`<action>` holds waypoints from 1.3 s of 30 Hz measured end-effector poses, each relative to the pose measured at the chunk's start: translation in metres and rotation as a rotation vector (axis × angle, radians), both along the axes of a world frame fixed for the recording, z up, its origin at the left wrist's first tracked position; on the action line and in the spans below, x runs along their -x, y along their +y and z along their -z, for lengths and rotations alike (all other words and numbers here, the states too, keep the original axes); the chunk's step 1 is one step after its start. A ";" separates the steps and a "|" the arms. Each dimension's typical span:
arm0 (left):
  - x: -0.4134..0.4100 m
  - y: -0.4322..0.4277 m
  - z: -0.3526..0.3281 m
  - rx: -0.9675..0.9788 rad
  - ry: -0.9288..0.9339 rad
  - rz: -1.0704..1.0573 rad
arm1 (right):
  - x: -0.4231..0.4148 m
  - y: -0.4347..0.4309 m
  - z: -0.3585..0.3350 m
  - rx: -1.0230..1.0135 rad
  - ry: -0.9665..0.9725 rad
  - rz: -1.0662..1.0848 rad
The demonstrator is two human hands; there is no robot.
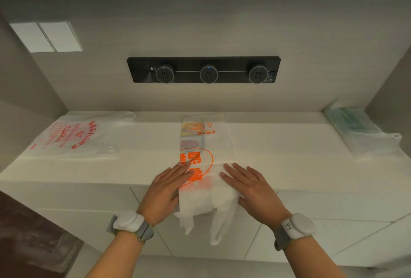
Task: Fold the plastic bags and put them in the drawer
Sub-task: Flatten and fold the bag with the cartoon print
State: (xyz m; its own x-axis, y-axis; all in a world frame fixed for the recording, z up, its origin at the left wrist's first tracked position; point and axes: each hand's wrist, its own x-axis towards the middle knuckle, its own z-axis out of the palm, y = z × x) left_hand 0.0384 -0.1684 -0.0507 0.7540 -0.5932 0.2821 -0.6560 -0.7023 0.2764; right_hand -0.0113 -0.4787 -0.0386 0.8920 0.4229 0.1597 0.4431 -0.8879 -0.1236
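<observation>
— Where was the bag?
— The orange-printed bag (pixel 206 144) lay as a long narrow strip across the white counter (pixel 289 155), its handles (pixel 218 226) hanging over the front edge.
— The hands?
— The left hand (pixel 169 185) was flat on the strip's left edge and the right hand (pixel 251 186) flat on its right. Fingers were straight, pressing, gripping nothing.
— Elsewhere?
— A red-printed bag (pixel 73 137) lay flat at the counter's left and a green-printed bag (pixel 355 128) at far right. A black socket rail (pixel 203 70) was on the wall.

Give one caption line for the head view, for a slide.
Left hand and right hand press the orange-printed bag onto the counter.
</observation>
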 end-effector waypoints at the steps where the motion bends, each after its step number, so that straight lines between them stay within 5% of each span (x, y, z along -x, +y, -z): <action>1: -0.001 0.000 0.000 0.012 0.012 -0.003 | 0.000 0.000 0.000 0.002 -0.005 -0.002; 11: -0.002 -0.006 -0.003 0.169 0.198 -0.072 | -0.001 -0.001 0.000 -0.190 -0.016 0.012; 21: 0.010 -0.029 -0.027 0.548 0.437 -0.273 | -0.013 0.009 -0.029 -0.523 0.056 0.162; 31: 0.006 -0.047 -0.042 0.610 0.341 -0.554 | -0.035 0.008 -0.041 -0.935 0.255 0.371; 39: -0.026 -0.051 -0.050 0.659 0.358 -0.564 | -0.061 0.017 -0.055 -0.822 0.225 0.441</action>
